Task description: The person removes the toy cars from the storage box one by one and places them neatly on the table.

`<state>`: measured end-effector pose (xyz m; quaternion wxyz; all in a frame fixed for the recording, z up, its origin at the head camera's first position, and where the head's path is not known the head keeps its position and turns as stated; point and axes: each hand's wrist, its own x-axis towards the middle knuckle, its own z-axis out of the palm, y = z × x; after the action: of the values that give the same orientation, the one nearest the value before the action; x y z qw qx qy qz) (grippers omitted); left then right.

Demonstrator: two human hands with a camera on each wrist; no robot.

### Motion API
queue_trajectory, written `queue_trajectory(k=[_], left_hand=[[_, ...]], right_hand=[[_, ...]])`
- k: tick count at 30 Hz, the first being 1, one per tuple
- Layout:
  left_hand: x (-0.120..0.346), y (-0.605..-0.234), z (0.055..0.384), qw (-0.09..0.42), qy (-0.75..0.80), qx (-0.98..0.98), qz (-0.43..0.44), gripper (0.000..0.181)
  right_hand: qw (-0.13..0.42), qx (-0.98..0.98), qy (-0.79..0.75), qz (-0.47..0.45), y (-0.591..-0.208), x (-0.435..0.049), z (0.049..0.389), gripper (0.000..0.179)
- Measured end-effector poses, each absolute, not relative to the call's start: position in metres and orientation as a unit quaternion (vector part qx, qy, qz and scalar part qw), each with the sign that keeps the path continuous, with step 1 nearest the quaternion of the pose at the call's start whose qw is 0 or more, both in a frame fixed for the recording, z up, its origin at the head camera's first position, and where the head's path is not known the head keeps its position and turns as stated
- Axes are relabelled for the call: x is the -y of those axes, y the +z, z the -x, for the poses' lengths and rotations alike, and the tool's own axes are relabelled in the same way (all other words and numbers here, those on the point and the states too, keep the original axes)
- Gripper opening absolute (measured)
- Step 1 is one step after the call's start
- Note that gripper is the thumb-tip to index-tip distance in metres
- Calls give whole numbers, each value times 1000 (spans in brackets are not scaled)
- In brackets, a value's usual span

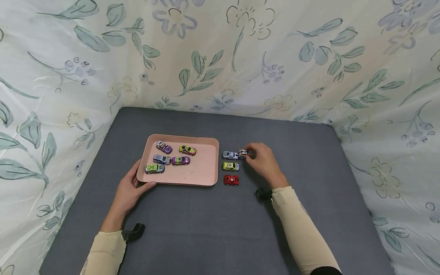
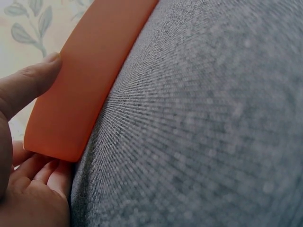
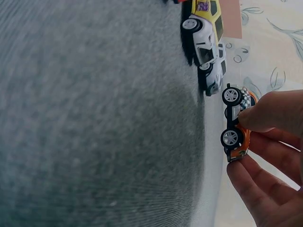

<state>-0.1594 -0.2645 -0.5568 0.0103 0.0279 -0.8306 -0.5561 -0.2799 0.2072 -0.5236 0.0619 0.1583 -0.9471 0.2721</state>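
Note:
My right hand (image 1: 264,162) pinches an orange toy car (image 3: 239,125) with a checkered pattern between thumb and fingers, its wheels turned toward the right wrist camera. In the head view this car overlaps the right end of a silver toy car (image 1: 230,155). Below that one stand a yellow toy car (image 1: 230,167) and a red toy car (image 1: 231,180), lined up beside the tray. My left hand (image 1: 128,191) grips the near left corner of the pink tray (image 1: 203,168), thumb on the near side (image 2: 71,104) and fingers round the left end. Several toy cars (image 1: 180,160) lie in the tray's left half.
A grey cloth (image 1: 206,225) covers the table under the tray and cars. Behind the table and along its sides hangs a white curtain (image 1: 213,46) with a leaf and flower print. Black wrist cameras (image 1: 135,232) sit on both wrists.

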Motion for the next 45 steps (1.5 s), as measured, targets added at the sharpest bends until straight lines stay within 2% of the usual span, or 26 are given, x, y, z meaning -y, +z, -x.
queue_trajectory(k=[37, 45], left_hand=[[264, -553, 158, 5, -555, 831, -31, 106], [265, -553, 159, 2, -553, 832, -37, 107]], right_hand=[[44, 949, 272, -152, -534, -224, 279, 23], [65, 947, 281, -138, -524, -219, 277, 37]])
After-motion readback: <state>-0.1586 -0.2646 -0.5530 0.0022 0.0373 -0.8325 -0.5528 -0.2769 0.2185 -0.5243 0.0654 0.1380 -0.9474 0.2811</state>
